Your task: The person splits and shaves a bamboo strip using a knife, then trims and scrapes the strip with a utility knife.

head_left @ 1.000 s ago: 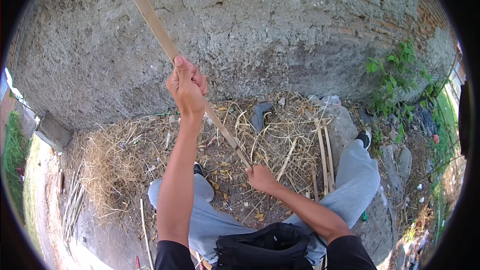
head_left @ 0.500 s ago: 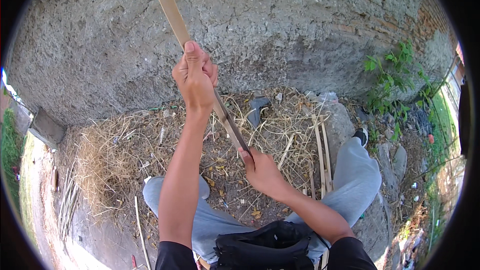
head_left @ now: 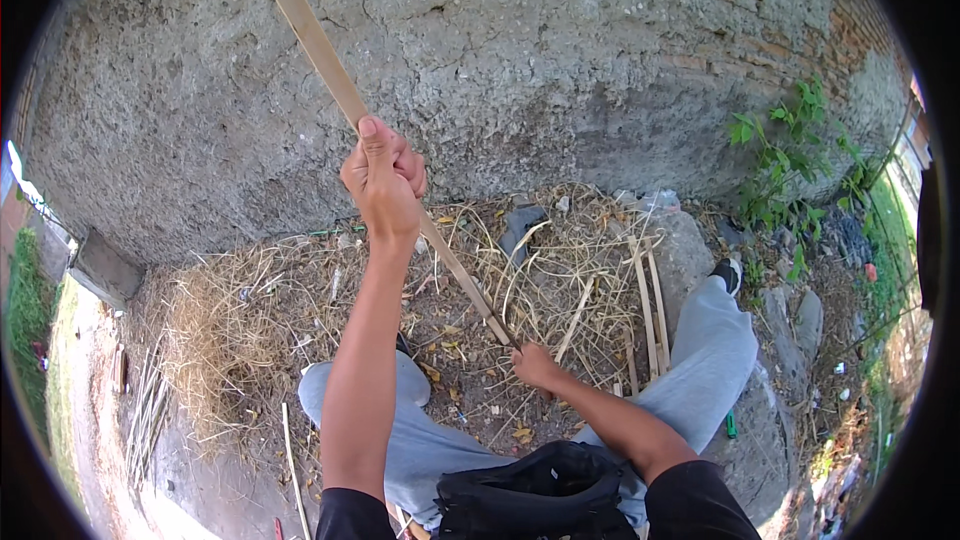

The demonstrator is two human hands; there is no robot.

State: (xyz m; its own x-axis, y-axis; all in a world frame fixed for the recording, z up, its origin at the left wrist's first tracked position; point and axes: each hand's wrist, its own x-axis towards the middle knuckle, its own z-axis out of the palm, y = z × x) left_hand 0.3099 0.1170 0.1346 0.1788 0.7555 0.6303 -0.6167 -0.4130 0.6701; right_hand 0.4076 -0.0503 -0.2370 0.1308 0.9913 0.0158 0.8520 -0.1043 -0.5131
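A long flat strip of pale wood or bamboo (head_left: 312,38) slants from the upper left down toward the middle. My left hand (head_left: 384,180) is closed around it, thumb laid along its face. At the strip's lower end my right hand (head_left: 537,367) is closed on a knife. Only a bit of its dark, narrow blade (head_left: 508,332) shows, close against the strip's end; the fingers hide most of the handle. Whether the right fingers also touch the strip I cannot tell.
A rough grey wall (head_left: 560,50) rises ahead. Dry shavings (head_left: 215,340) litter the ground between my legs and the wall. Several cut strips (head_left: 645,300) lie beside my right leg, near a stone slab (head_left: 685,250). A black bag (head_left: 535,490) sits at my waist; a green plant (head_left: 790,155) grows at right.
My right hand has slid down the strip to its lower end, the blade with it. My left hand and the strip have dropped slightly, and the strip's upper part leans further left.
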